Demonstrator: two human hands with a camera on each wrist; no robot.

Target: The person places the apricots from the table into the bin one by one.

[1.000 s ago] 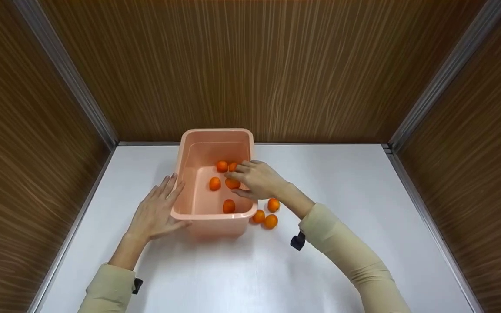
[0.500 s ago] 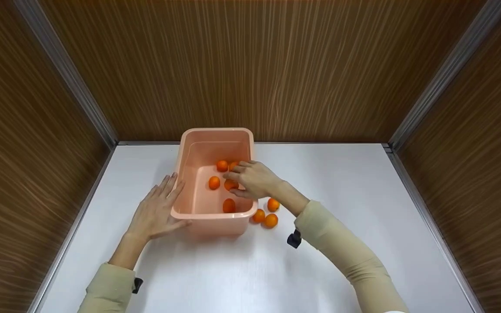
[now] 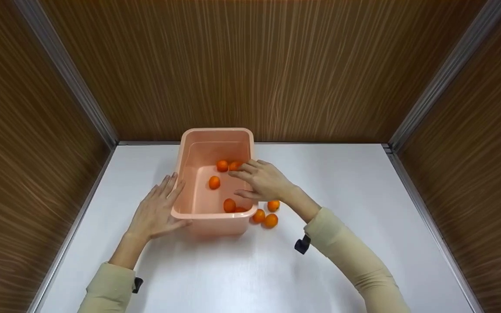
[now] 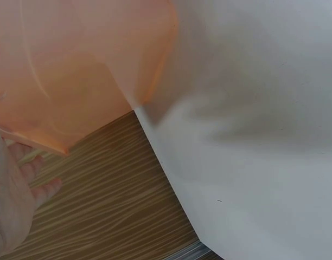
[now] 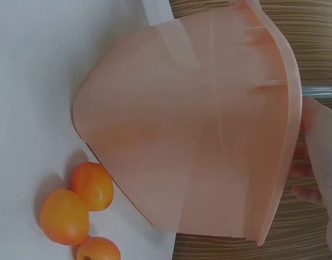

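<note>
- White table top [image 3: 363,195]: flat, matt, bounded by wall panels at the rear and both sides.
- Brown wood-grain wall panels [image 3: 250,65]: upright, streaked pattern.
- Grey metal corner strips [image 3: 442,74]: one at each rear corner, running down to table level.

A staged recording booth: wood-grain panel walls [image 3: 250,65] enclose a bare white tabletop [image 3: 363,195].

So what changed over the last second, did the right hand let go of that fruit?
Yes. The right hand released the orange fruit it pinched over the peach tub; that fruit now lies near the front wall, and the hand has drawn back towards the right rim, empty. The left hand stays flat against the tub's left side, and three fruits remain on the table.
</note>
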